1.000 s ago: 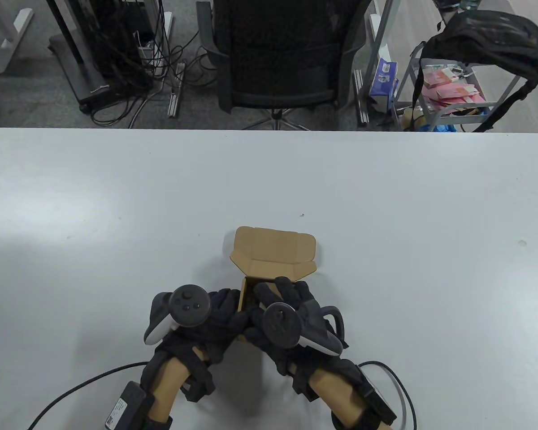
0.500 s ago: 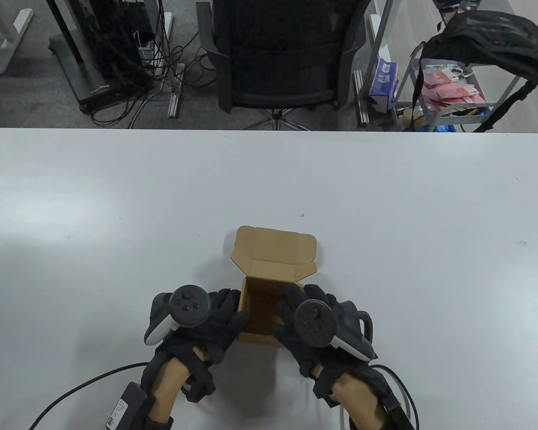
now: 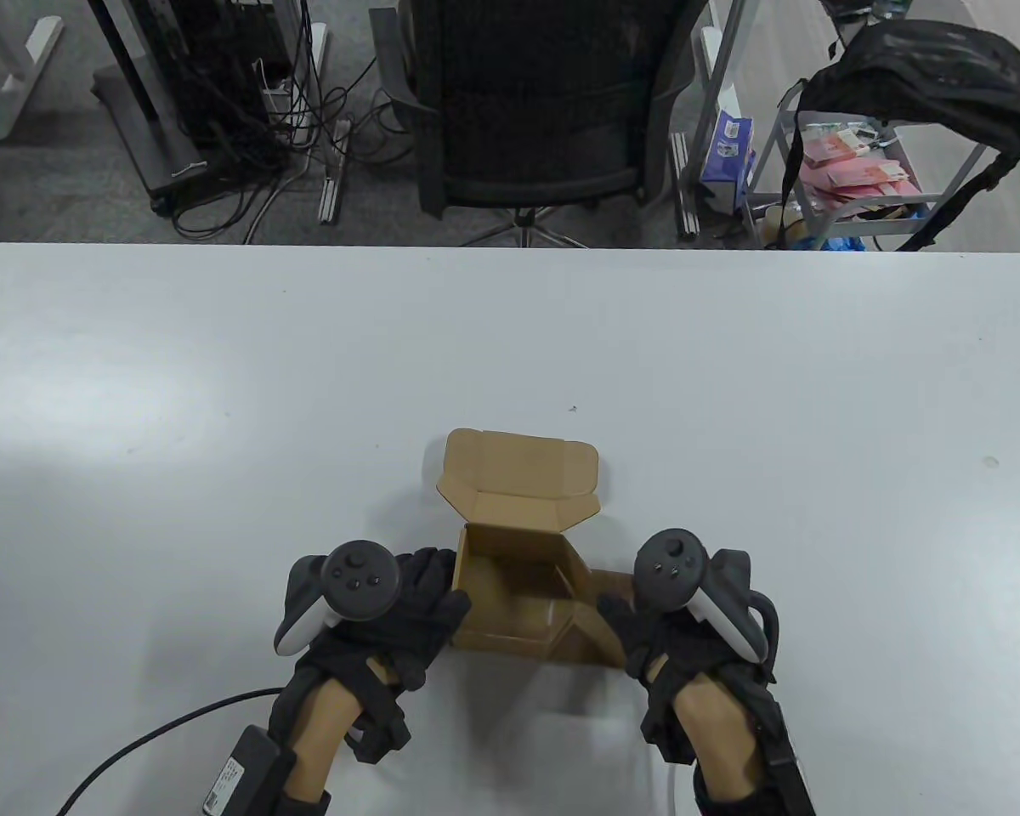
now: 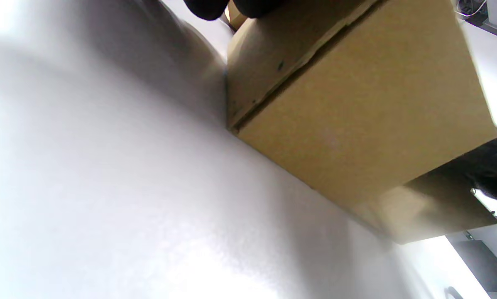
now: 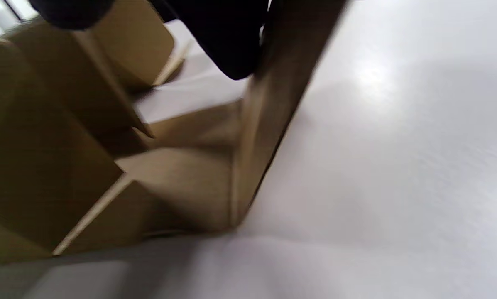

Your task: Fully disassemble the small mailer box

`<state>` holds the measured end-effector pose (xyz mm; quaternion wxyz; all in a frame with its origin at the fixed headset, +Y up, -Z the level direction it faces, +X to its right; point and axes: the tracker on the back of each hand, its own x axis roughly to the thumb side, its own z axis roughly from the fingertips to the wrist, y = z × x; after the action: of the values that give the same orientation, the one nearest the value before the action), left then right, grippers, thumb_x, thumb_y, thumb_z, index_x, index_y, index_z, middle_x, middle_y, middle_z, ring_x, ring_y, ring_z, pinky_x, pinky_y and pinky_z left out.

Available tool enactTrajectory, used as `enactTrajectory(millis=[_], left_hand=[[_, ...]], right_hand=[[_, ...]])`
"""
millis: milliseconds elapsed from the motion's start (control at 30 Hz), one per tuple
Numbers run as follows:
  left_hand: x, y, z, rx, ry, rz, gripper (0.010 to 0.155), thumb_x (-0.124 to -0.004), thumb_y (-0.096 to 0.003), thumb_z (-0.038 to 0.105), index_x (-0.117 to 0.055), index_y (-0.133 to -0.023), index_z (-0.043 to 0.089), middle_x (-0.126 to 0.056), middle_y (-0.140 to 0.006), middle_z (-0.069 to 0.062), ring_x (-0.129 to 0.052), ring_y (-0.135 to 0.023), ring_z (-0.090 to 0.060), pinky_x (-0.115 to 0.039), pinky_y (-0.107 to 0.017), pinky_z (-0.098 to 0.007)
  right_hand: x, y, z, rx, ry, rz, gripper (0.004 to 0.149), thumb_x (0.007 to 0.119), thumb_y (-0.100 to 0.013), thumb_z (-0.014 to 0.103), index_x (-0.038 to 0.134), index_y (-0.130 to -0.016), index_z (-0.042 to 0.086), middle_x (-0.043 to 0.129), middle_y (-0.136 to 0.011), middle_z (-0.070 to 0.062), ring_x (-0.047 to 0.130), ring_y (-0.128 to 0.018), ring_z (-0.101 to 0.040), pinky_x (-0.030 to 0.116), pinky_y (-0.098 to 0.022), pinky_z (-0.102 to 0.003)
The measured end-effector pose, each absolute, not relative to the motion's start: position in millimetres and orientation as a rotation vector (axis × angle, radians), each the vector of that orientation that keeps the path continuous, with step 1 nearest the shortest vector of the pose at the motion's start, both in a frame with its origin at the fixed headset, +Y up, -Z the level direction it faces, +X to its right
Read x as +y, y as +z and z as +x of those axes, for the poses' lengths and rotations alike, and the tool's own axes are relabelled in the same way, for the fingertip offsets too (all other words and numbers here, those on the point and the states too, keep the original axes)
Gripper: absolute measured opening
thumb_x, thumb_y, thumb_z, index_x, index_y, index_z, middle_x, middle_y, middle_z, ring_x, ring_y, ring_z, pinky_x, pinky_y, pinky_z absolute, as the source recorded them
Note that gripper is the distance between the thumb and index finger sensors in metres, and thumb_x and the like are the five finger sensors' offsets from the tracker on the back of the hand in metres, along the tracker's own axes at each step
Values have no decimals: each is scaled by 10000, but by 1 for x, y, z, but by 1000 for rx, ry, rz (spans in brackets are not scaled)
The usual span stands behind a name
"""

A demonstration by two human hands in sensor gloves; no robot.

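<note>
Both gloved hands work on the small brown cardboard mailer box (image 3: 518,586), which sits near the front edge of the white table (image 3: 731,382), roughly at its middle. On the box's left side, the left hand (image 3: 382,612) presses against the outer wall with its fingers curled onto the top rim; the left wrist view shows dark fingertips (image 4: 206,6) on the upper edge of that wall, and the box's base flat on the table. On the other side, the right hand (image 3: 671,637) grips the right side panel (image 3: 599,625), which is swung out and lies low beside the box, so the interior is open on that side. In the blurred right wrist view a dark finger (image 5: 231,45) rests on the inner face of that panel, whose lower edge touches the table; how tightly the fingers are pinching it I cannot tell. The lid flap (image 3: 518,480) stands folded back at the far side, its small side tabs spread. A black tracker is strapped to the back of each hand. Beyond the table's far edge stand a black mesh office chair (image 3: 535,102) and, to the right, a grey wire cart (image 3: 858,170) with a black backpack (image 3: 926,76) on top.
</note>
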<state>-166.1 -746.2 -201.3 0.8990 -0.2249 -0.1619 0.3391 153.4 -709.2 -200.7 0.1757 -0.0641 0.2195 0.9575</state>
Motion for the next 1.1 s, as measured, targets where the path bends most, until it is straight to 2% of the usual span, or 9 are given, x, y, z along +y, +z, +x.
enactTrajectory(millis=[100,133,200,500,733,900,1100], left_hand=[[-746,-201,-164,-332,693,-463,871,-498,-461,699,-405,-1093,106,-376,-1151,-187,-312,-1054,-481,-321,-739,-663],[-746,-201,-163,-332,693,-463,869,-498,-462,698,-405,-1093,106,-375,-1151,-188,-313,-1055,-481,-321,-740,-661],[-746,-201,-163,-330,697,-463,871,-501,-461,697,-406,-1093,105,-373,-1152,-188,-310,-1054,-482,-319,-740,-662],[-747,-201,-161,-327,695,-460,872,-497,-460,701,-404,-1093,108,-374,-1152,-188,-311,-1055,-478,-318,-741,-660],[-747,-201,-161,-325,695,-463,874,-497,-460,702,-403,-1094,107,-372,-1152,-186,-310,-1056,-477,-317,-742,-659],[-747,-201,-161,-327,697,-460,872,-498,-460,702,-405,-1093,110,-375,-1152,-184,-309,-1057,-475,-317,-743,-656],[-747,-201,-161,-329,696,-458,872,-501,-461,701,-408,-1093,108,-377,-1151,-186,-313,-1056,-477,-319,-742,-659]], right_hand=[[-717,-204,165,667,2686,-268,704,623,-378,551,674,-916,100,432,-1091,44,166,-1024,-427,281,-730,-611],[-722,-206,168,705,2680,-290,718,629,-378,544,676,-914,69,432,-1090,39,155,-1029,-399,267,-739,-593],[-729,-208,173,758,2652,-313,709,626,-375,545,653,-913,85,417,-1088,45,156,-1028,-402,271,-738,-595],[-730,-211,177,738,2603,-322,710,629,-373,549,666,-895,69,434,-1086,26,184,-1036,-395,284,-741,-593],[-695,-212,159,360,2657,-273,792,638,-328,636,623,-949,144,387,-1123,47,219,-1064,-394,281,-760,-597],[-693,-225,131,436,2726,-206,764,688,-331,615,622,-954,179,381,-1129,65,223,-1075,-382,288,-768,-601],[-704,-245,126,512,2811,-350,676,692,-360,550,673,-930,187,434,-1120,67,271,-1074,-385,301,-767,-601]])
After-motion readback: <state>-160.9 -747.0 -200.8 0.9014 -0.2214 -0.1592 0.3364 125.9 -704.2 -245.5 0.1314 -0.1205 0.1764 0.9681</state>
